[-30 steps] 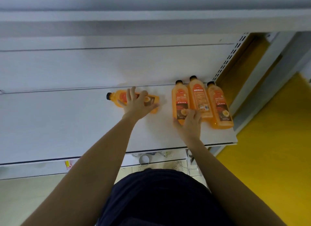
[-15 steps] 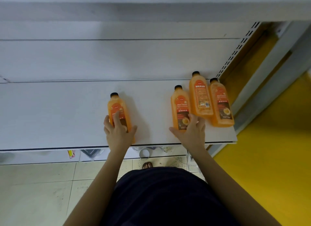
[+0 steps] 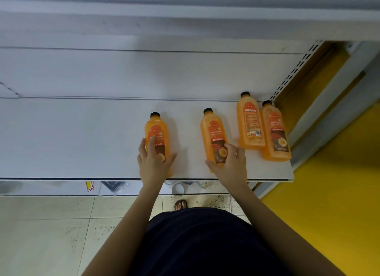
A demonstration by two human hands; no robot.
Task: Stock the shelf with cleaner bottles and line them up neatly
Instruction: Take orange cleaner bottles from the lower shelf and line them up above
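Looking down from over the person's head, I see four orange bottles on the white shelf, all toward its right end, black caps on and pointing at the back edge. I can't say for certain whether they stand or lie on their backs. The left hand grips the left bottle low down, fingers laid over the label and thumb hooked round its right side, with the base almost at the front edge. The right hand holds the second bottle the same way, thumb on its left flank and fingers curled over the lower label. A clear gap separates these two bottles, and another separates the second from the third bottle. The third bottle touches the fourth bottle at the right-hand corner but sits further back. To my eye the job now is squaring up. Slide both held bottles rightward, low and steady so neither tips. Close the gaps and bring every base onto one line parallel to the front edge. The third bottle shows its small-print side, so it wants turning. Each bottle looks full of orange liquid and sealed.
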